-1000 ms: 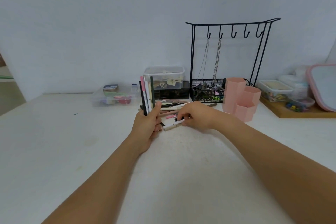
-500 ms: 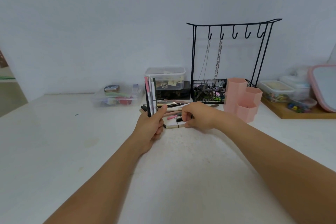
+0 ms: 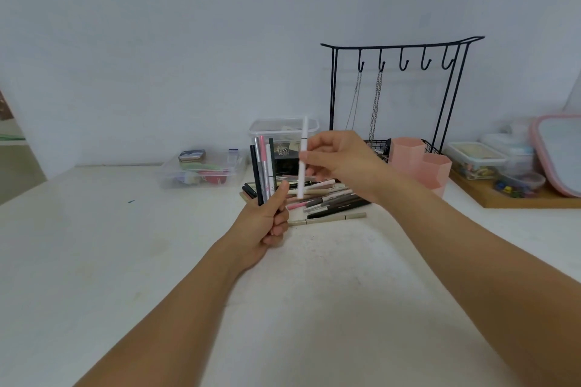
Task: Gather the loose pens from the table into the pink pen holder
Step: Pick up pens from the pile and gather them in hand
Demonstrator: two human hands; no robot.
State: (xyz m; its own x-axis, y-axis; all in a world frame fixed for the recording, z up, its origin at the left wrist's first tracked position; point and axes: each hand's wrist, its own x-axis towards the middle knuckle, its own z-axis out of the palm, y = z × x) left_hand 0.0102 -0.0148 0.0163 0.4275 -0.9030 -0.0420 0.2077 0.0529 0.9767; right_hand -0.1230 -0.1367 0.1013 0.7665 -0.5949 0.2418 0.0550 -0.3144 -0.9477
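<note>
A white table (image 3: 94,261) fills the lower view, running back to a pale wall; its near edge is cut off by the frame. At the back stands a black wire jewellery stand (image 3: 399,50) with hooks and two hanging chains, its basket base mostly hidden behind the right hand and the pink pen holder (image 3: 408,157). The holder, a cluster of hexagonal cups, sits upright just right of the right hand; its lower front cup is partly covered by the wrist, and what lies inside cannot be seen. At the far right, a pink-rimmed lid (image 3: 556,154) is cut off by the frame edge, beside clear containers on a wooden board (image 3: 534,199). A clear lidded box (image 3: 201,170) of small coloured items lies left of centre.

The left hand (image 3: 264,223) grips a bundle of upright pens (image 3: 262,170), fingers curled round their lower ends, which are hidden. The right hand (image 3: 339,157) pinches a white pen (image 3: 302,160), held nearly upright above the table. A heap of loose pens (image 3: 330,198) lies on the table between the hands, its back part hidden.
</note>
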